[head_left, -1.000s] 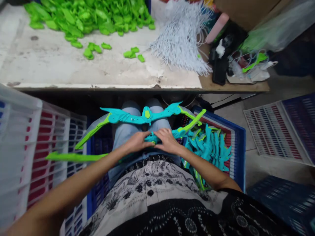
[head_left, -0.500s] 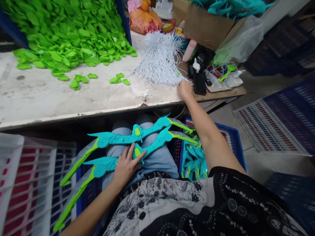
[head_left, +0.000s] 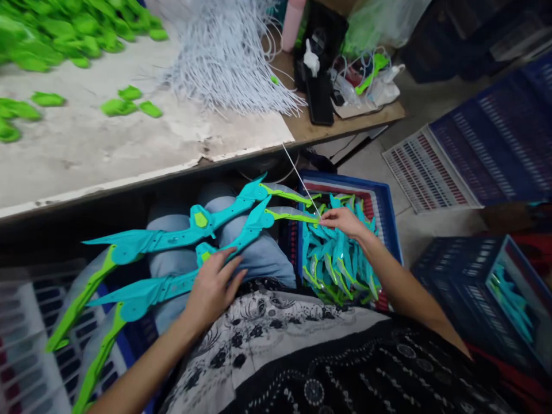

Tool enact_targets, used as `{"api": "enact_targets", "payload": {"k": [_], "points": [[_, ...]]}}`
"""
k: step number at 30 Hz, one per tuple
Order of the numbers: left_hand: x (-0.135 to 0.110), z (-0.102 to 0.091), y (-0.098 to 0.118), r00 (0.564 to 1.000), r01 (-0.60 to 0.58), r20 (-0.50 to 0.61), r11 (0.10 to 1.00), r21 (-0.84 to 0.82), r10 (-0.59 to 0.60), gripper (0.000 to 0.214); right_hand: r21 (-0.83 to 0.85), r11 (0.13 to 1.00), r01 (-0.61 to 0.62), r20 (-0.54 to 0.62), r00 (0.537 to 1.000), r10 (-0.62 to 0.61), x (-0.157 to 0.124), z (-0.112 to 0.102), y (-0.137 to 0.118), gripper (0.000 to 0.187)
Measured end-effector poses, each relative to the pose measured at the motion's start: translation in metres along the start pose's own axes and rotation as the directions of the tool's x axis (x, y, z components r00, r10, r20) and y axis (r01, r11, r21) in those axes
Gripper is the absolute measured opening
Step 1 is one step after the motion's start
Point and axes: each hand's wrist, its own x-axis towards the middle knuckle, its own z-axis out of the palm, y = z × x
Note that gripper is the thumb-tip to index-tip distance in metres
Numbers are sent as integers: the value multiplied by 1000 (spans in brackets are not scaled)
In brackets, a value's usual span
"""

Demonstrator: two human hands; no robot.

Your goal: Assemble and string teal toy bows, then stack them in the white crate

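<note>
Away from the worktable (head_left: 150,152) since the earlier frame, the right hand (head_left: 340,223) has come down over a blue basket (head_left: 393,218). Two turquoise-and-green bows (head_left: 166,287) lie across the lap (head_left: 267,261); the left hand (head_left: 214,282) lies spread over the nearer one; the right pinches a white string (head_left: 302,180) at that bow's green tip.

Left hand (head_left: 214,283) palm down, fingers (head_left: 229,268) loosely spread; left forearm (head_left: 168,348) angled inward. Right hand (head_left: 345,223) pinching, fingertips (head_left: 325,217) together; right forearm (head_left: 394,279) stretched forward, well apart from left.
</note>
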Motion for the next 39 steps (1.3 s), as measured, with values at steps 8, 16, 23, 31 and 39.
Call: {"api": "enact_targets", "payload": {"k": [8, 16, 23, 31, 39], "points": [[107, 103, 44, 806, 538, 551, 661, -523, -219, 26, 181, 981, 66, -531, 846, 41, -21, 54, 61, 28], [151, 157, 59, 679, 734, 690, 247, -632, -252, 25, 39, 994, 97, -575, 816, -58, -11, 60, 73, 30], [168, 180, 70, 634, 773, 755, 112, -625, -164, 10, -77, 990, 117, -563, 815, -140, -14, 58, 74, 27], [169, 184, 71, 642, 766, 760, 56, -640, -100, 10, -4, 992, 126, -441, 890, -115, -17, 54, 71, 23], [167, 180, 76, 685, 727, 696, 257, -636, -214, 14, -331, 895, 301, -402, 812, -422, -9, 60, 77, 22]]}}
